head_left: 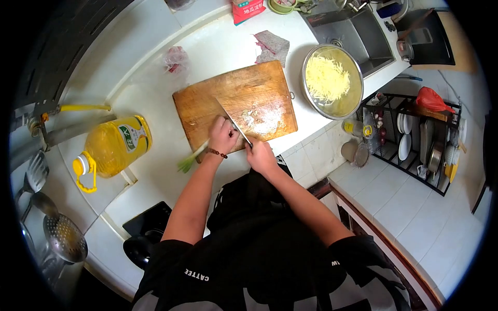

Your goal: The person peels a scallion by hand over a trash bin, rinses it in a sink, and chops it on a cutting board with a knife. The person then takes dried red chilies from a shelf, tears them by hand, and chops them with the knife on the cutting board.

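My left hand (224,136), with a beaded bracelet at the wrist, is curled over a green onion (191,161) near the front edge of a wooden cutting board (207,101). The green leaves stick out to the left, past the board's edge, while the rest is hidden under the fingers. In my right hand (262,157) is the dark handle of a kitchen knife (228,114). Its blade stands close beside my left fingers and points away from me. Small pale chopped pieces (251,115) lie on the board to the right of the blade.
A metal bowl (355,85) of pale yellow shreds stands right of the board, near the sink (358,39). Behind the board lie a crumpled cloth (273,47) and a plastic bag (176,59). An oil bottle (111,145) is at left, a dish rack (415,140) at right.
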{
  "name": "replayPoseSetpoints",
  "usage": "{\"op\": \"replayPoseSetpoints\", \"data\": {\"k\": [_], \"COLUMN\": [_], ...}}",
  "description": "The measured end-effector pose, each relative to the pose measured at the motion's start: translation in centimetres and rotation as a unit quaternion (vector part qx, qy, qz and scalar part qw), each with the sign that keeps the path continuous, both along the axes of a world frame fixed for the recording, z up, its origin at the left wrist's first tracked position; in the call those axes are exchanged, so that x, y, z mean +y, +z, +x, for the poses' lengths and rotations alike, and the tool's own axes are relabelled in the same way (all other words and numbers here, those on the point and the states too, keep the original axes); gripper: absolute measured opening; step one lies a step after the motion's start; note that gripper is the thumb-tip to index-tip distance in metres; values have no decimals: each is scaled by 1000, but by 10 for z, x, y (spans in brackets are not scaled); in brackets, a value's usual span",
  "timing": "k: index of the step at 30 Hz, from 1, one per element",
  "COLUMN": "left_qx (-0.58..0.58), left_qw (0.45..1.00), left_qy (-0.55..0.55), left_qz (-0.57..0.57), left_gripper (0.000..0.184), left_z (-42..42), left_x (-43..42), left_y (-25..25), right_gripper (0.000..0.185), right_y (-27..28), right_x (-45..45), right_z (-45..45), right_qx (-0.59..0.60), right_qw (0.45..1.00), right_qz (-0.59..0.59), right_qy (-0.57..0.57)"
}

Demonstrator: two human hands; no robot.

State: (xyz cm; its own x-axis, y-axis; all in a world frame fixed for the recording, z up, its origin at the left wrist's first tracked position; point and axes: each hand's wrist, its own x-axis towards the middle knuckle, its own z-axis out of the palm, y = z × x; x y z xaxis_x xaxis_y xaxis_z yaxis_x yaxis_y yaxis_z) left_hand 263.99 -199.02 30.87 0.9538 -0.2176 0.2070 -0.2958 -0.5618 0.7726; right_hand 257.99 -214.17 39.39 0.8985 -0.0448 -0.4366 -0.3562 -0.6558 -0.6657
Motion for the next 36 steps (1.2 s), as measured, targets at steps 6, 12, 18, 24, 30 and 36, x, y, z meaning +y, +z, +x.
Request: {"op": "replayPoseSetpoints", "data": {"k": [6, 12, 18, 24, 30, 36], "left_qx": [6, -10, 23, 28, -1, 39], "left_qw": [1000, 1000, 1000, 999, 1000, 999], "left_qy": [2, 0, -3, -14, -15, -23], "left_qz": [4, 0, -12, -7, -13, 5], "left_gripper": [18, 16, 17, 16, 18, 17], "left_z": [-1, 0, -1, 0, 0, 0], "left_x": [0, 0, 0, 3, 3, 6], "left_y": [9, 8, 16, 10, 7, 11], "right_gripper": [19, 20, 19, 19, 18, 21], "right_y": [11, 38, 36, 43, 20, 2], "right_x": [-10, -2, 6, -2, -4, 15], "right_z": [6, 13, 4, -1, -10, 31], "right_qx": [57, 48, 47, 101, 74, -7], "right_qw": [997, 996, 996, 993, 996, 1000], "right_qz": [28, 32, 35, 33, 37, 24], "right_qy": [-50, -61, -60, -45, -25, -13]}}
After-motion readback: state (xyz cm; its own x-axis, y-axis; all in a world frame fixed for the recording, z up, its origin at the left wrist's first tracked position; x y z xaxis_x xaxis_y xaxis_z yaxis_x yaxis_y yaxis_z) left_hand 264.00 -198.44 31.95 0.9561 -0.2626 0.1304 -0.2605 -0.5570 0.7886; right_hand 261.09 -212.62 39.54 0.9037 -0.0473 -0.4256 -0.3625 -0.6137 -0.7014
